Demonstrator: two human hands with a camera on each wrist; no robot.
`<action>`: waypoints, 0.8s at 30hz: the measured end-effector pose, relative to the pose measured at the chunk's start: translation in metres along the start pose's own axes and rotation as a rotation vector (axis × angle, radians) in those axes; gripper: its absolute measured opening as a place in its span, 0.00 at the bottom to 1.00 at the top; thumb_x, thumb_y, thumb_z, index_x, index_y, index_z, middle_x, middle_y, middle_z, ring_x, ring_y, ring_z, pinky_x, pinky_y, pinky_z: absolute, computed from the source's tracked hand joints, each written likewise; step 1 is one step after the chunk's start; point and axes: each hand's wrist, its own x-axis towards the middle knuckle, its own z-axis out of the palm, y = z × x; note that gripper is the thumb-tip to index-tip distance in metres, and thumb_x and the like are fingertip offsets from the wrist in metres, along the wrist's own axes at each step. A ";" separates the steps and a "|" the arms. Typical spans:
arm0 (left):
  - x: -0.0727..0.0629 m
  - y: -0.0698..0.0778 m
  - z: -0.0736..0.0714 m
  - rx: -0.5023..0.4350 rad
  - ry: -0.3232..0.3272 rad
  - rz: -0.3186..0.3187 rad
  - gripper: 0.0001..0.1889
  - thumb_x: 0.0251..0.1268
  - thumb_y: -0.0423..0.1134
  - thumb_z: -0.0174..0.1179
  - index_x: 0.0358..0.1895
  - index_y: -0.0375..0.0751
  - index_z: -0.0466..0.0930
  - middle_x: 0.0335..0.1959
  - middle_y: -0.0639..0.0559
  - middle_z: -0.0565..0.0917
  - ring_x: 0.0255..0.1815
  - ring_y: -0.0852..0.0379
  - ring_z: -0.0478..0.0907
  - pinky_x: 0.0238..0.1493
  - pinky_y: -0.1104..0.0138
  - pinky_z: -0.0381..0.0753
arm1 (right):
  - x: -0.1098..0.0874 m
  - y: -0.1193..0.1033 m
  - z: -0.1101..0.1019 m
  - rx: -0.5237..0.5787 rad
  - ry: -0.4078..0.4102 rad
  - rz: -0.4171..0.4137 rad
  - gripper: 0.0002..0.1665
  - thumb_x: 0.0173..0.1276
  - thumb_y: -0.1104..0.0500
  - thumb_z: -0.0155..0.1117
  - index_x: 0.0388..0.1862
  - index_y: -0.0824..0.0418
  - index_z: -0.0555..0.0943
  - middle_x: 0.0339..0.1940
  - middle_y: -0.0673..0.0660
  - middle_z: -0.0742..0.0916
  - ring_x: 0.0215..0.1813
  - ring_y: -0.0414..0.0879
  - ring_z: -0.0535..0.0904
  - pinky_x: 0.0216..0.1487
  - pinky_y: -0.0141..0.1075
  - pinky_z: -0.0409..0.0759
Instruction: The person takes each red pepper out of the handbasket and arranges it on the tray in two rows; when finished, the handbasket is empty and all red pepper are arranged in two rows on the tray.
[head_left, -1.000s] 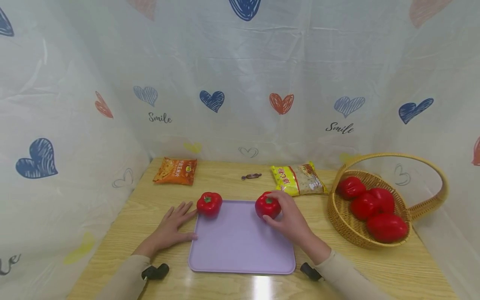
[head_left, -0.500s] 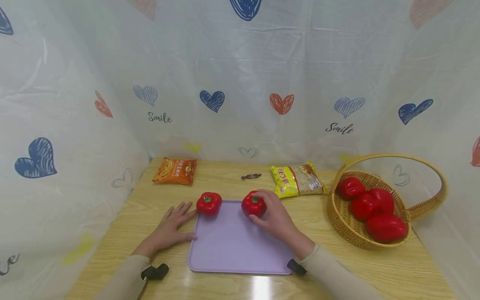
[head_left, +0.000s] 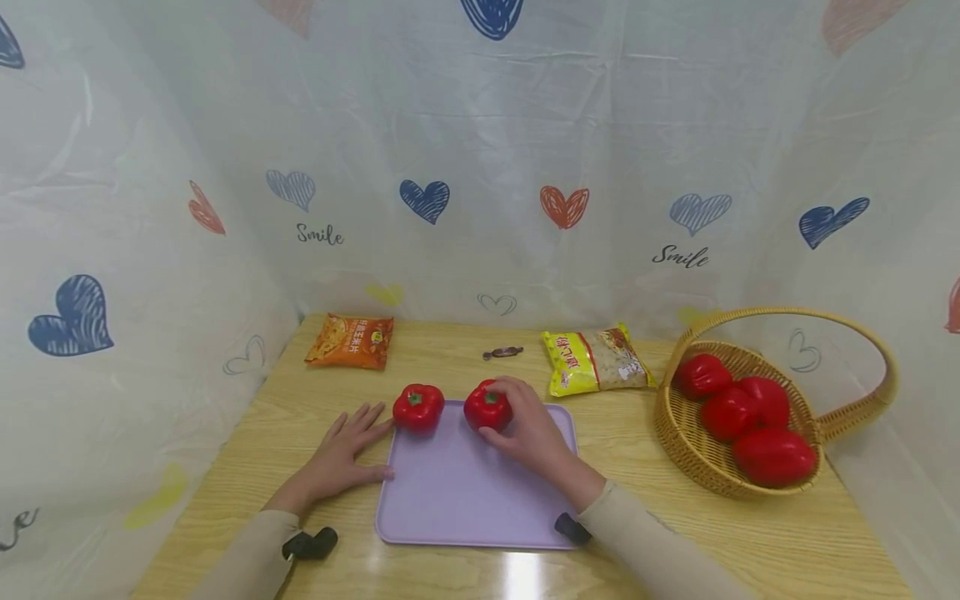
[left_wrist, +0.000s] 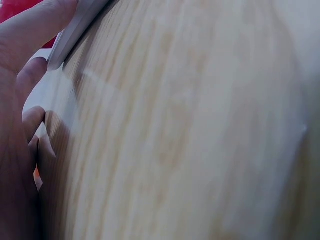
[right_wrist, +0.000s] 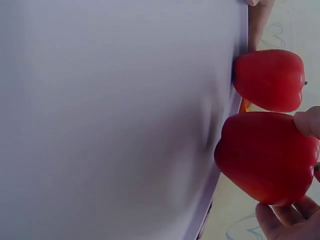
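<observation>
My right hand [head_left: 528, 429] grips a red bell pepper [head_left: 483, 407] at the back of the lilac tray [head_left: 472, 500], thumb on one side and fingers on the other. In the right wrist view that bell pepper [right_wrist: 267, 157] fills the lower right, its base near the tray; whether they touch I cannot tell. A second red bell pepper [head_left: 418, 408] sits upright at the tray's back left corner. My left hand [head_left: 341, 458] lies spread on the wooden table, its thumb at the tray's left rim. The left wrist view shows part of this hand [left_wrist: 15, 110] beside the tray edge.
A wicker basket [head_left: 678, 450] with a tall handle stands at the right, holding several red vegetables [head_left: 772, 457]. Along the back lie an orange snack bag [head_left: 351, 342], a small wrapped candy [head_left: 502, 353] and a yellow snack bag [head_left: 598, 360]. A heart-printed curtain [head_left: 480, 125] surrounds the table.
My right hand has carried its bell pepper leftward along the tray's back, closer to the other bell pepper. The left hand has stayed in place.
</observation>
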 end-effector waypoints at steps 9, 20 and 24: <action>0.000 0.000 0.001 0.000 0.002 0.003 0.44 0.58 0.63 0.69 0.75 0.46 0.70 0.81 0.39 0.58 0.82 0.33 0.45 0.77 0.36 0.35 | 0.005 0.002 0.009 -0.020 -0.033 -0.016 0.39 0.59 0.56 0.81 0.66 0.52 0.71 0.70 0.54 0.75 0.72 0.51 0.70 0.63 0.45 0.81; 0.000 -0.001 0.001 0.005 0.003 0.007 0.44 0.58 0.63 0.69 0.75 0.46 0.70 0.81 0.39 0.57 0.82 0.33 0.45 0.77 0.35 0.35 | 0.007 -0.001 0.010 -0.032 -0.066 -0.003 0.40 0.58 0.57 0.81 0.66 0.51 0.71 0.73 0.53 0.73 0.74 0.50 0.68 0.63 0.44 0.81; 0.000 -0.001 0.001 0.011 0.000 0.004 0.44 0.58 0.63 0.69 0.75 0.46 0.70 0.81 0.39 0.58 0.82 0.33 0.45 0.77 0.36 0.35 | 0.007 -0.002 0.010 -0.033 -0.066 -0.004 0.42 0.56 0.59 0.82 0.67 0.51 0.71 0.73 0.53 0.73 0.74 0.51 0.68 0.63 0.44 0.81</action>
